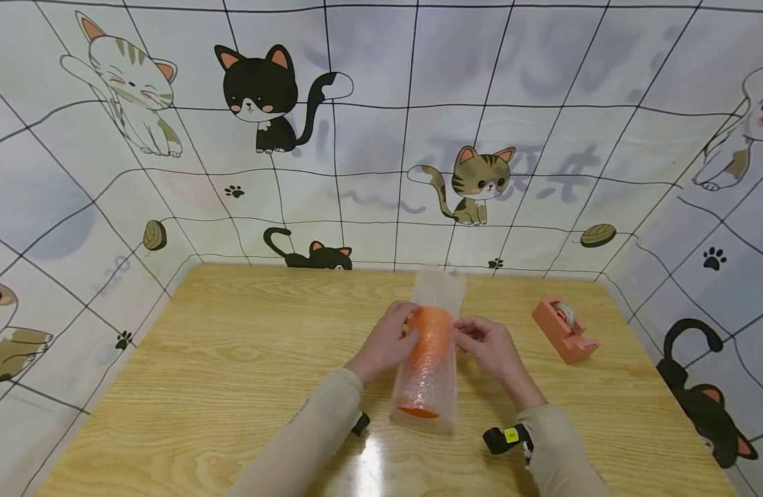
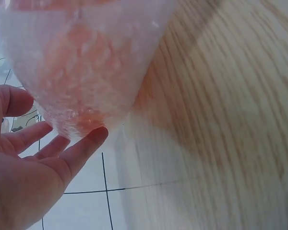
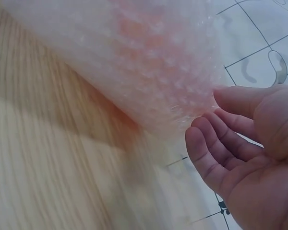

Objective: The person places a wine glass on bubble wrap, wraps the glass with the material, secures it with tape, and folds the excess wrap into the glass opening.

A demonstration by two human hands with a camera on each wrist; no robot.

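Note:
An orange cylinder (image 1: 432,335) lies on the table inside a sleeve of clear bubble wrap (image 1: 440,286), whose far end extends past it. One round orange end shows through the wrap on the near side. My left hand (image 1: 388,342) holds the wrapped cylinder from the left, its fingers bent against the wrap. On the other side, my right hand (image 1: 492,345) pinches the edge of the wrap between thumb and fingers. Both wrist views show the bubble wrap (image 2: 86,62) close up, with fingertips touching it; the orange beneath looks blurred.
A pink tape dispenser (image 1: 561,335) with a roll of tape stands to the right on the wood-grain table (image 1: 245,359). Behind and at the sides hangs a white cloth (image 1: 369,138) printed with cats and grid lines. A small black device is strapped at each wrist.

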